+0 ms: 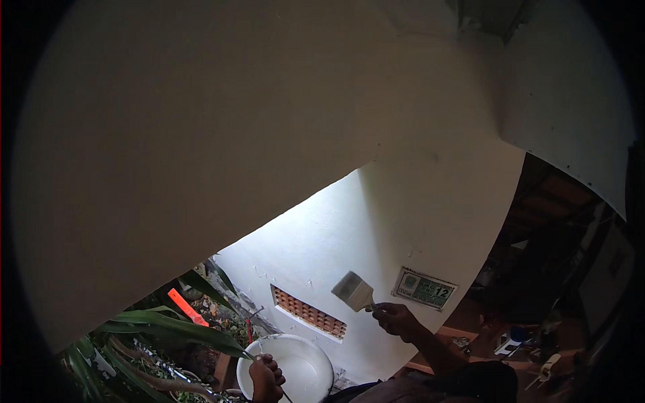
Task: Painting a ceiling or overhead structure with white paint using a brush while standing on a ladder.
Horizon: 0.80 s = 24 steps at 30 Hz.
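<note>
Head view: right grip (398, 322) clasps paintbrush (354, 291); left grip (267, 378) curls beside basin (310, 366).

Brush (354, 291): wide, flat, pale with a greyish bristle end. Raised, tilted; bristles point up-left, handle down-right and mostly covered. Well apart from the basin, above and to its right in view.

Basin (295, 338): round, white, rim upward, inside also white; left edge partly hidden. Contents, if any, cannot be distinguished.

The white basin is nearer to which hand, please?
Left: the left hand shows against the white basin, left of centre; the right hand holds a brush farther off, up and right.
</note>
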Each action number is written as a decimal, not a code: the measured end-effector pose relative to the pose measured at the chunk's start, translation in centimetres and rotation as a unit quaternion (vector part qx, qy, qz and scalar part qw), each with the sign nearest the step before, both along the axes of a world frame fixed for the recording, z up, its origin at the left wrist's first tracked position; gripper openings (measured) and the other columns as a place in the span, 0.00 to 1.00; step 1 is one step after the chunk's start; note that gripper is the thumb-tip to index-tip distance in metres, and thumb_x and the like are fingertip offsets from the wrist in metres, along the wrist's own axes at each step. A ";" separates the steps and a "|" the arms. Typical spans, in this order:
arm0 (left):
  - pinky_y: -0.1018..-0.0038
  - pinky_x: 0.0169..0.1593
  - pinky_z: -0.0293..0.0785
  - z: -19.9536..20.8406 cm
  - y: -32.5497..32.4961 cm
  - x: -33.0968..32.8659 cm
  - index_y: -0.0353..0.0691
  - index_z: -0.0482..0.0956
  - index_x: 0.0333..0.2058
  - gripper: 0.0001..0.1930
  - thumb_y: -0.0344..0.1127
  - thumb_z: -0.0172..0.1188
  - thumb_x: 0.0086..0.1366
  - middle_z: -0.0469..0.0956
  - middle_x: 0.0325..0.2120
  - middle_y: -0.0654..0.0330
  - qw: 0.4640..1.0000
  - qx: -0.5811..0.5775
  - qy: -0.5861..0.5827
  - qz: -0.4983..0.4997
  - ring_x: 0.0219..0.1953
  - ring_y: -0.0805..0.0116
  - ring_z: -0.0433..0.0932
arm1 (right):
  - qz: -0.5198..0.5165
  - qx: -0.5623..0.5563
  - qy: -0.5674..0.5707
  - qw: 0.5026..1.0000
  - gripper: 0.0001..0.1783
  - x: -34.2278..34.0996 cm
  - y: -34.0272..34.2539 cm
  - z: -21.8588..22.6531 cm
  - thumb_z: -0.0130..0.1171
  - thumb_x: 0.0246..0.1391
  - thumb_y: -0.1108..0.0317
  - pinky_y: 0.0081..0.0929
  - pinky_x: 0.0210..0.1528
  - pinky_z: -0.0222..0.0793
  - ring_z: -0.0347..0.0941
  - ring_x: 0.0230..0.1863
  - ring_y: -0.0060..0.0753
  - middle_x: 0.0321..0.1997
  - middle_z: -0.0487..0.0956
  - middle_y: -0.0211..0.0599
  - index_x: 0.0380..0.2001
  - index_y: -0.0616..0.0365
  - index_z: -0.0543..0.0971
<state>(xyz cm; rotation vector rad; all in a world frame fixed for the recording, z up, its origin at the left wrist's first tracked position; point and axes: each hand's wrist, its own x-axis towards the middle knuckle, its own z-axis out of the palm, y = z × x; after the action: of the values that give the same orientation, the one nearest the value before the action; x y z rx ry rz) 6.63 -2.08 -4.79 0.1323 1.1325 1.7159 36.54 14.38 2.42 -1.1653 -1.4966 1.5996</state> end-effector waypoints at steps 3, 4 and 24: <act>0.81 0.12 0.44 0.3 0.0 -0.1 0.48 0.69 0.30 0.15 0.45 0.37 0.70 0.57 0.13 0.73 1.000 0.000 -0.001 -0.017 0.11 0.80 0.52 | -0.073 0.147 0.100 0.981 0.13 1.6 2.2 7.8 0.52 0.61 0.63 0.12 0.12 0.45 0.52 0.12 0.09 0.16 0.64 0.20 0.42 0.61 0.75; 0.81 0.12 0.44 0.2 -0.2 0.0 0.47 0.69 0.30 0.15 0.45 0.37 0.70 0.57 0.13 0.73 1.000 0.002 0.005 -0.013 0.11 0.80 0.52 | -0.113 0.201 0.118 0.966 0.13 1.8 3.0 10.3 0.51 0.62 0.62 0.12 0.11 0.43 0.51 0.11 0.08 0.16 0.64 0.20 0.43 0.60 0.75; 0.81 0.11 0.43 -0.1 -0.1 -0.5 0.47 0.69 0.30 0.15 0.45 0.36 0.70 0.56 0.12 0.73 0.999 0.006 -0.013 -0.043 0.09 0.81 0.51 | -0.429 0.797 0.127 0.405 0.16 5.7 10.3 50.3 0.50 0.63 0.61 0.23 0.23 0.60 0.62 0.19 0.18 0.19 0.72 0.31 0.38 0.65 0.79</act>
<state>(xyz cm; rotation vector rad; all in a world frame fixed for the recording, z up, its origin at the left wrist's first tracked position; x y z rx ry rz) 6.10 -2.21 -4.91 0.1632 1.0829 1.6432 42.25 24.67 52.71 -0.1890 -1.0345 -0.6178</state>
